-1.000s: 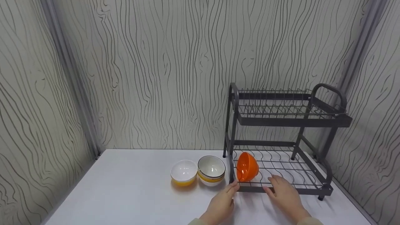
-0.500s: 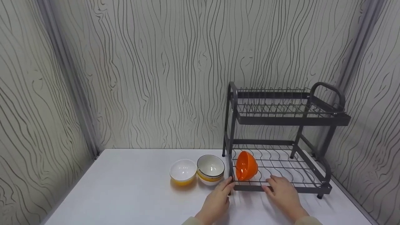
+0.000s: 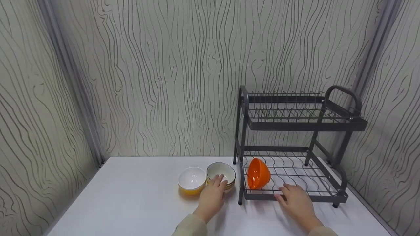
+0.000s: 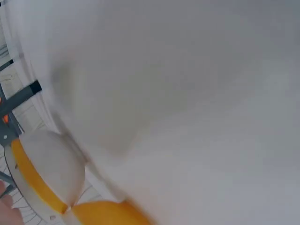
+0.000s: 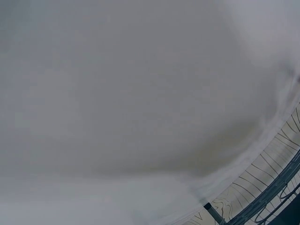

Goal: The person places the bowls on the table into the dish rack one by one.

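Observation:
My left hand (image 3: 211, 197) reaches over the near side of a bowl stack (image 3: 219, 168), its loosely extended fingers overlapping the dark-rimmed white bowl on top. In the left wrist view, only a bit of the fingers (image 4: 8, 210) shows beside the yellow-banded stack (image 4: 51, 164). A white bowl with a yellow outside (image 3: 192, 180) stands just left of the stack. My right hand (image 3: 297, 201) holds nothing and lies with relaxed fingers at the front bar of the dark dish rack (image 3: 262, 196). An orange bowl (image 3: 259, 173) leans on its side at the left of the rack's lower shelf.
The rack's wire upper tier (image 3: 308, 126) overhangs the lower shelf at the right. Its left front leg (image 3: 240, 196) stands between my hands. A wood-patterned panel (image 3: 164, 82) closes off the back of the white table (image 3: 131, 196), with side panels left and right.
My left hand has moved left from the rack's front left corner to over the bowl stack. My right hand has stayed by the front bar, and the orange bowl has kept its place.

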Demonstrator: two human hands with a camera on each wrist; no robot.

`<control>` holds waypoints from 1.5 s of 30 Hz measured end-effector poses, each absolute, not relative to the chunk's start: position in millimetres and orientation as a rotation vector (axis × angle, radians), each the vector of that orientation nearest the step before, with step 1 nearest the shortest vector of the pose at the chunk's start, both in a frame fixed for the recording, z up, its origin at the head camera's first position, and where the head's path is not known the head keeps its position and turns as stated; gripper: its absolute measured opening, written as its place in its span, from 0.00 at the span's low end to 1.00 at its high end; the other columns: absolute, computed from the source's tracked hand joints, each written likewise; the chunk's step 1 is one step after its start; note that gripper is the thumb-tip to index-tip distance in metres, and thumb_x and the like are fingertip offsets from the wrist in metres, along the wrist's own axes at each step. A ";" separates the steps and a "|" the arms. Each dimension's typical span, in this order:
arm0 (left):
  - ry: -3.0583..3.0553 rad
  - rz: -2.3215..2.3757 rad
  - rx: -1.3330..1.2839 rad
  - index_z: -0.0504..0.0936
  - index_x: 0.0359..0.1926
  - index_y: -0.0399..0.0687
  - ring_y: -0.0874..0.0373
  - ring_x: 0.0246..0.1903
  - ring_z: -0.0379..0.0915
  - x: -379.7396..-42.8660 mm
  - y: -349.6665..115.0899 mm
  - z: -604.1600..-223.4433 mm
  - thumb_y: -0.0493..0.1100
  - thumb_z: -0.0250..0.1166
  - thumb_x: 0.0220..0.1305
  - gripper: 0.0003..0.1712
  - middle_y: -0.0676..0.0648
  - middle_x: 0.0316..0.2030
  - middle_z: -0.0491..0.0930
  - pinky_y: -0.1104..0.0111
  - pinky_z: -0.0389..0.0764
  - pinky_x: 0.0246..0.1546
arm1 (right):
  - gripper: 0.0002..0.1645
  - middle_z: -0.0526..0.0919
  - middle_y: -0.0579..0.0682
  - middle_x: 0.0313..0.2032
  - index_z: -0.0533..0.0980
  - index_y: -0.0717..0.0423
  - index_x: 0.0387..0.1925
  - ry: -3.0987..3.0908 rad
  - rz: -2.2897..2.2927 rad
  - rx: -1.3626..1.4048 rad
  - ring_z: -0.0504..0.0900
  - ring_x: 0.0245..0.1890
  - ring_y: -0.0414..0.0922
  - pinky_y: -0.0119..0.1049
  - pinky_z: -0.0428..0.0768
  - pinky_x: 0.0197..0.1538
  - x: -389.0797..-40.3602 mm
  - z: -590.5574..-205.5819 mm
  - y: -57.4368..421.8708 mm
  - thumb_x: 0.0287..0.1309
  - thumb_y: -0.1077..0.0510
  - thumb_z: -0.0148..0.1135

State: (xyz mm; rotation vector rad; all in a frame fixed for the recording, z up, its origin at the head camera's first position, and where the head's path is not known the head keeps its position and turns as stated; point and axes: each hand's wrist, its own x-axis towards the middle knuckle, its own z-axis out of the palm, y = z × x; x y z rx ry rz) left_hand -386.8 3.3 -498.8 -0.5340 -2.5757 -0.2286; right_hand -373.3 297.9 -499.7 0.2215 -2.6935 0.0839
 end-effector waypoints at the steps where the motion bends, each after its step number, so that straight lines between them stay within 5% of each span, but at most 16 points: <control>1: -2.583 -0.185 -0.526 0.75 0.54 0.51 0.54 0.60 0.67 -389.0 1.3 -497.0 0.42 0.61 0.58 0.21 0.50 0.60 0.72 0.61 0.73 0.58 | 0.25 0.79 0.61 0.49 0.78 0.56 0.42 -2.697 0.083 0.219 0.76 0.52 0.59 0.56 0.68 0.61 -373.4 -499.8 298.0 0.58 0.40 0.53; 14: -2.704 -0.106 -0.552 0.81 0.47 0.49 0.54 0.57 0.71 -403.2 -5.3 -484.0 0.43 0.59 0.60 0.13 0.51 0.46 0.82 0.62 0.68 0.63 | 0.23 0.79 0.59 0.49 0.78 0.55 0.42 -2.693 0.097 0.213 0.76 0.52 0.58 0.57 0.67 0.61 -373.5 -500.1 297.8 0.58 0.41 0.54; 27: -2.639 -0.045 -0.592 0.83 0.28 0.50 0.57 0.48 0.78 -411.7 -1.9 -483.5 0.37 0.61 0.53 0.06 0.51 0.31 0.85 0.64 0.75 0.57 | 0.22 0.82 0.58 0.46 0.79 0.54 0.39 -2.595 0.096 0.259 0.78 0.50 0.56 0.55 0.68 0.61 -373.3 -503.9 298.7 0.55 0.41 0.57; 38: -2.624 -0.057 -0.597 0.81 0.24 0.49 0.55 0.32 0.79 -414.2 -1.4 -485.8 0.39 0.60 0.54 0.05 0.50 0.24 0.82 0.66 0.77 0.52 | 0.22 0.81 0.59 0.47 0.79 0.54 0.40 -2.589 0.117 0.257 0.77 0.50 0.57 0.55 0.68 0.62 -372.9 -504.3 297.8 0.55 0.41 0.57; 45: -2.686 -0.033 -0.582 0.82 0.28 0.49 0.54 0.34 0.79 -415.0 -0.4 -485.2 0.37 0.59 0.54 0.05 0.49 0.26 0.83 0.66 0.75 0.56 | 0.22 0.80 0.59 0.48 0.79 0.55 0.41 -2.600 0.123 0.243 0.77 0.51 0.57 0.56 0.66 0.63 -373.4 -505.2 297.1 0.55 0.42 0.58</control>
